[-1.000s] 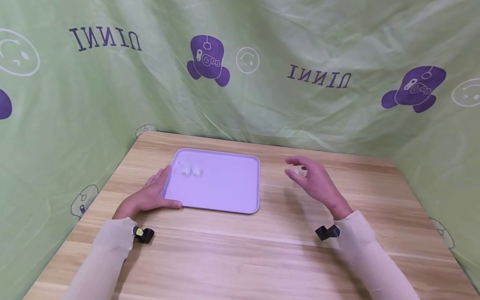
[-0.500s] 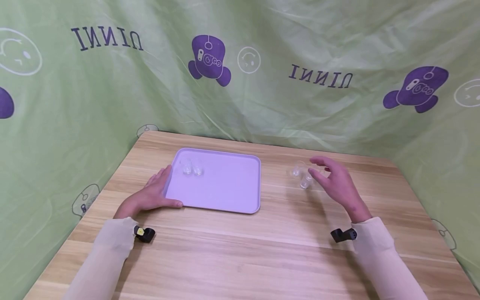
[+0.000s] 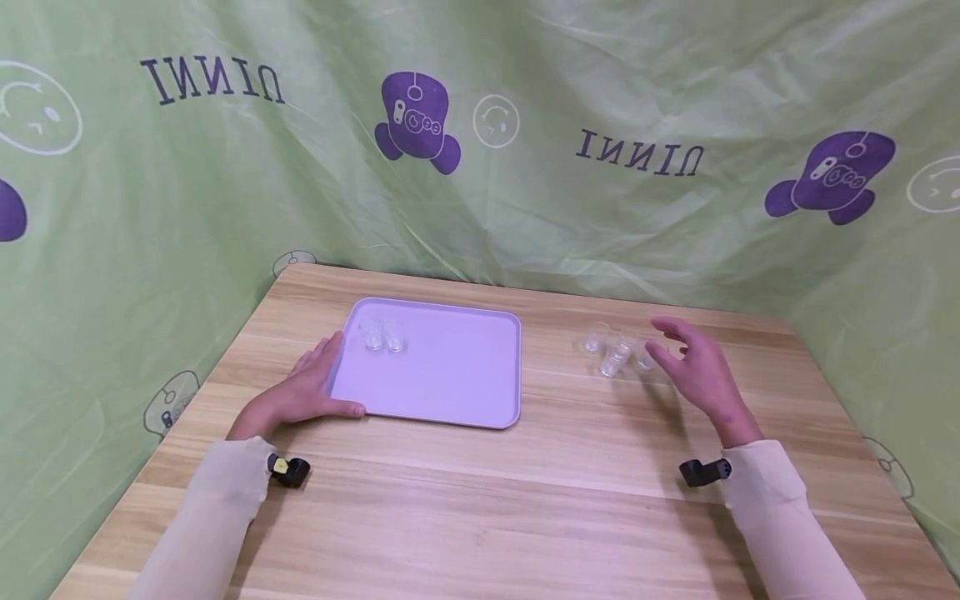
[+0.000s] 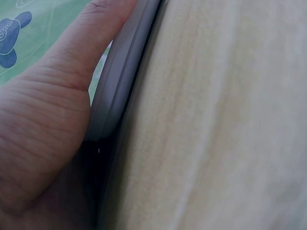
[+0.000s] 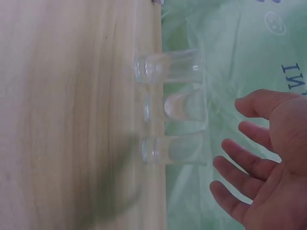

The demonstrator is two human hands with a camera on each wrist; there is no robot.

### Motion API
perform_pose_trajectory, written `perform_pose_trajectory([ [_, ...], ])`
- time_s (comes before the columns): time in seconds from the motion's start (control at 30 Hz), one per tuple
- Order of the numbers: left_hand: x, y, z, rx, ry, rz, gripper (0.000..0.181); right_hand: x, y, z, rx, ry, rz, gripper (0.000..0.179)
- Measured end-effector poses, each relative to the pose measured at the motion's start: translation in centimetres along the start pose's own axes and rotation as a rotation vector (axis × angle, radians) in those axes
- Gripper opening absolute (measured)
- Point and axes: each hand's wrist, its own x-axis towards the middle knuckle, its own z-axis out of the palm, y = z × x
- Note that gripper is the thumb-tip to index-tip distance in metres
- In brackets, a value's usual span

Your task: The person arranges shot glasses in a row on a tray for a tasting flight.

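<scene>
My left hand (image 3: pixel 303 396) rests against the left front corner of a lilac tray (image 3: pixel 442 367), its thumb along the front rim. Close up in the left wrist view, the thumb (image 4: pixel 103 28) touches the tray's rim (image 4: pixel 117 91). Two small clear glasses (image 3: pixel 384 336) stand on the tray near its left side. Beyond the tray's right side, several similar clear glasses (image 3: pixel 617 357) stand grouped on the table. My right hand (image 3: pixel 701 371) hovers beside the rightmost glass (image 3: pixel 647 358), fingers loosely bent and holding nothing. In the right wrist view a gap separates the fingers from three upright glasses (image 5: pixel 175 108).
The wooden table (image 3: pixel 480 508) carries the tray and all the glasses. A green printed curtain (image 3: pixel 480 208) hangs behind the table and along both sides. A black wrist camera (image 3: pixel 705 472) sits at the right cuff, another black wrist camera (image 3: pixel 291 472) at the left.
My right hand has moved rightward across the glass group, and the glasses it covered are now in sight. The left hand and the tray stay where they were.
</scene>
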Motion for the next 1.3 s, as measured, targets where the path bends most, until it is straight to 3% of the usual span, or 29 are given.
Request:
perform_pose_trajectory([
  [0.57, 0.0, -0.3, 0.3, 0.004, 0.012, 0.010, 0.140, -0.1, 2.4, 0.6, 0.051, -0.108, 0.136, 0.069],
  [1.3, 0.1, -0.5, 0.3, 0.007, 0.018, 0.013, 0.140, -0.1, 3.5, 1.8, 0.015, -0.112, 0.205, 0.048],
])
